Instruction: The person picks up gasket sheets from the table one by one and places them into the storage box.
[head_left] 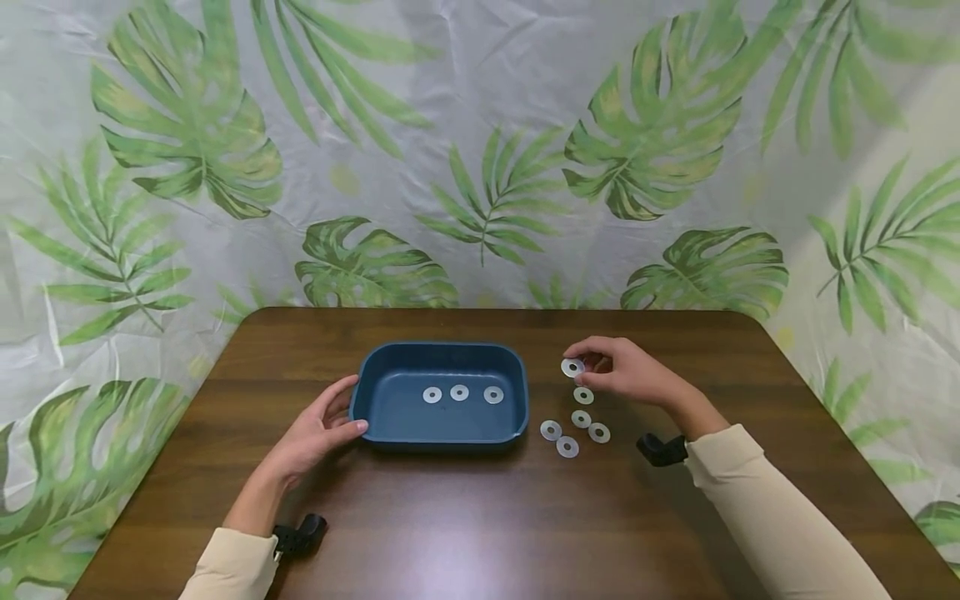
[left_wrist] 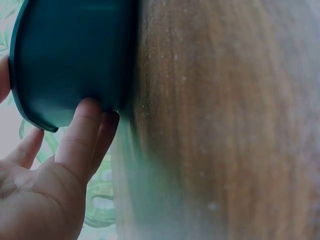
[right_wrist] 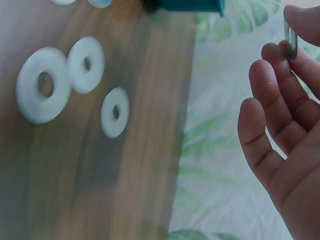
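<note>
A dark blue rectangular tray (head_left: 450, 433) lies on the table with three flat metal washers inside, among them a left washer (head_left: 425, 396) and a right washer (head_left: 499, 396). My left hand (head_left: 315, 429) holds the tray's left end, thumb at the front corner rim; in the left wrist view, fingers (left_wrist: 82, 132) touch its outer wall. To the right of the tray, my right hand (head_left: 633, 371) pinches one washer (head_left: 566, 369) between thumb and fingertips, just above the table. The right wrist view shows that washer (right_wrist: 293, 47) edge-on. Below it lie several loose washers (head_left: 599, 440).
The brown wooden table (head_left: 450, 525) carries everything. Behind its far edge hangs a pale cloth (head_left: 510, 108) printed with green leaves. A black wrist strap mount (head_left: 300, 535) sits on the left wrist, another black mount (head_left: 660, 450) on the right.
</note>
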